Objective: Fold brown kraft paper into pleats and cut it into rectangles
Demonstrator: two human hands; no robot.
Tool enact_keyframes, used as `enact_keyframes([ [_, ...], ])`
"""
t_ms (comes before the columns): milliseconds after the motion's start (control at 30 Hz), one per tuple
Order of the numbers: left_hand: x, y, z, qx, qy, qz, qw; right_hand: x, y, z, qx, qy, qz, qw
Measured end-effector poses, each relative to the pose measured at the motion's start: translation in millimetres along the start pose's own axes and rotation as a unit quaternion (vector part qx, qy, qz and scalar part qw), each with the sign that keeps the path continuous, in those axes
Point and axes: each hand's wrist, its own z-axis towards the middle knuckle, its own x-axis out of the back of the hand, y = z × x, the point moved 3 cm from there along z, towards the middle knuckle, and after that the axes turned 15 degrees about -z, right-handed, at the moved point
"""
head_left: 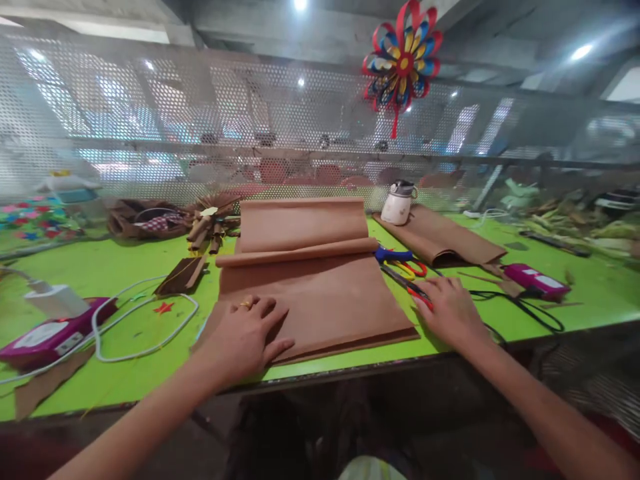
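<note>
A stack of brown paper sheets (340,300) lies in front of me, its far part curling up into a rolled fold (300,252). My left hand (255,327) rests on the near left of the stack, fingers spread, a ring on one of them. Just off the stack's right edge, my right hand (447,307) has its fingers curled over a slim black-and-red cutting tool (419,295), whose exact kind is partly hidden by the fingers. Beyond the tool lie blue-handled scissors (395,255) and a red-and-yellow handled pair (413,269).
A white flask (397,203) stands behind, by folded brown paper (445,237). Purple power strips (537,281) with cables lie on both sides. At left are a white charger (57,300), a red star (163,307) and brown scraps (180,275). A perforated screen (300,120) backs the green table (165,383).
</note>
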Motion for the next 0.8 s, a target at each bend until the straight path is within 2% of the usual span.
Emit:
enact_keyframes([
  [67,-3.3,2.4,-2.1,0.003,0.008,0.002,1.0,16.5,-12.3,10.3,0.025,0.039,0.058,0.997],
  [100,-4.5,3.9,-3.2,0.005,0.011,0.003,1.0,23.9,-20.9,17.0,0.062,0.041,0.102,0.992],
  [200,-6.7,10.0,-7.3,0.002,0.013,-0.001,1.0,37.3,-53.9,40.0,0.196,-0.019,0.223,0.955],
  [333,-7.8,19.0,-13.7,-0.003,0.002,-0.014,1.0,35.9,-101.3,69.2,0.311,-0.107,0.265,0.906],
  [467,-9.8,25.6,-17.6,0.013,0.001,-0.024,1.0,21.6,-133.8,92.2,0.346,-0.166,0.249,0.889],
  [600,-12.8,29.8,-18.5,0.006,0.025,-0.048,0.999,8.8,-144.2,106.7,0.33,-0.242,0.279,0.869],
  [700,-8.3,30.1,-22.0,-0.015,0.085,-0.09,0.992,9.8,-140.6,113.6,0.346,-0.275,0.296,0.847],
  [733,-4.0,29.2,-25.0,-0.015,0.123,-0.111,0.986,12.9,-137.7,115.3,0.351,-0.282,0.308,0.838],
  [800,8.6,25.1,-35.3,0.012,0.237,-0.155,0.959,22.9,-129.1,118.1,0.338,-0.284,0.354,0.825],
])
